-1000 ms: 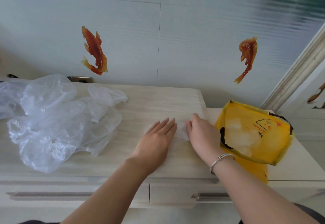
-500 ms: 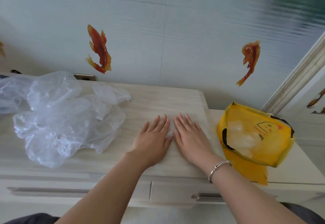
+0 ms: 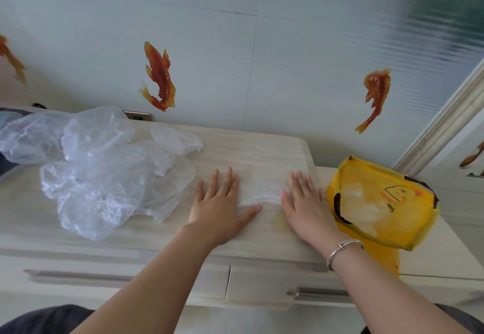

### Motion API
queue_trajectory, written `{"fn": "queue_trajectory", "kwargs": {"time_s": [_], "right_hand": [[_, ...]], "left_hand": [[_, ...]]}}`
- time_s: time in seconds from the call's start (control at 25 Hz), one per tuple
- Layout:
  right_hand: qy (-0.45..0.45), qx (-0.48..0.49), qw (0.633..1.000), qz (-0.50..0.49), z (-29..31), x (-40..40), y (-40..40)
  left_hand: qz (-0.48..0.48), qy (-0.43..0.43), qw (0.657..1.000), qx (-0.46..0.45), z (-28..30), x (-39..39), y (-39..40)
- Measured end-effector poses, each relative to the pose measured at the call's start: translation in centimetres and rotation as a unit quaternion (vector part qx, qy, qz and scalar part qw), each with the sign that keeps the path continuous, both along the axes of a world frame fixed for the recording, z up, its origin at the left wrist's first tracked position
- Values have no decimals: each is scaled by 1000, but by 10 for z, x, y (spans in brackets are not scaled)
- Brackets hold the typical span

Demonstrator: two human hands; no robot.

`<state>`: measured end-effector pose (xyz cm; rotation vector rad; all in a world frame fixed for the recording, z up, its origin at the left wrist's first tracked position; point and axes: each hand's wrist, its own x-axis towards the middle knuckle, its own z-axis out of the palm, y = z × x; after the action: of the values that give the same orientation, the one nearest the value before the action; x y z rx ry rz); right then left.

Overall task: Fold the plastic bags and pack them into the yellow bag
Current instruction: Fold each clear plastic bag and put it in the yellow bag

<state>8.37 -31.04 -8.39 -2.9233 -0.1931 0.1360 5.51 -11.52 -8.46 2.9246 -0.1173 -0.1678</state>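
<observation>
Left of the yellow bag [image 3: 408, 218], a plastic bag [image 3: 262, 189] lies flat beneath straight, released fingers of left hand [image 3: 220, 208] and right hand [image 3: 306, 208].

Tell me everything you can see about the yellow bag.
The yellow bag sits open at the right end of the cabinet top, beside the right hand, apparently not touching it. It looks like thin, soft material, with dark handles, a duck logo and lettering. Pale folded plastic shows inside. Its lower part drapes over the front edge.
</observation>
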Motion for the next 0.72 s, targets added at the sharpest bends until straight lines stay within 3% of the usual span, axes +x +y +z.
{"fn": "queue_trajectory", "kwargs": {"time_s": [0.16,0.24,0.36,0.44,0.72], "right_hand": [[-113,115,986,48,27,-5,-5],[-119,115,982,89,37,-10,-13],[-21,53,990,129,38,-17,-22],[-5,2,990,143,31,-19,-25],[-155,-51,972,169,14,-14,-30]], "left_hand": [[12,-159,983,-90,22,-2,3],[-6,-204,970,-136,28,-4,-1],[-69,-152,975,-144,23,-14,-19],[-95,-129,982,-105,15,-20,-29],[-54,-126,988,-66,7,-20,-33]]}}
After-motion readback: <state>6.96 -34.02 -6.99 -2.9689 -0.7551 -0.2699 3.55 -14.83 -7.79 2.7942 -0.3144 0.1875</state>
